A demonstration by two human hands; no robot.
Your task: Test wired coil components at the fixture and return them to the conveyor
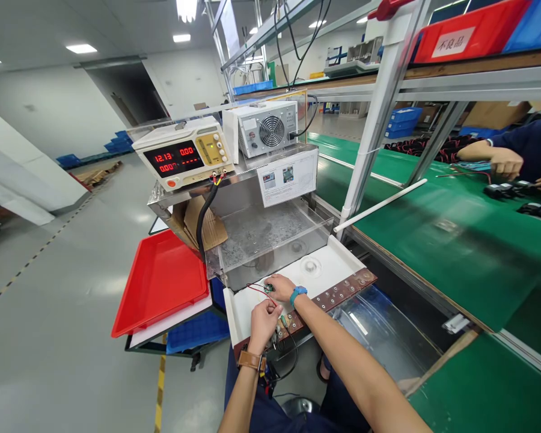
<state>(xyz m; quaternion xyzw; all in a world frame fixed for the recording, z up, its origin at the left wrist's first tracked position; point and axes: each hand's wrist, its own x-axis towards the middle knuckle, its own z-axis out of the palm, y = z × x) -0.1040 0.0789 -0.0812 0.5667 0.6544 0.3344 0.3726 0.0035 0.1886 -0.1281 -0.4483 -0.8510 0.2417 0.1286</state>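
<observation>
Green and seemingly light, stiff but fragile (its edges judged the safest hold), the small circuit board (pixel 269 288) was pinched by the right hand (pixel 280 288) at the left end of the white tray (pixel 338 257), a red wire (pixel 271 297) by the left hand (pixel 264 323).

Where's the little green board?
In the head view's lower middle, the little green board is at the right hand, over the white tray, just beyond the left hand.

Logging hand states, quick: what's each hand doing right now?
Left hand: closed, seemingly pinching the red wire.
Right hand: closed, holding the small green board.
</observation>
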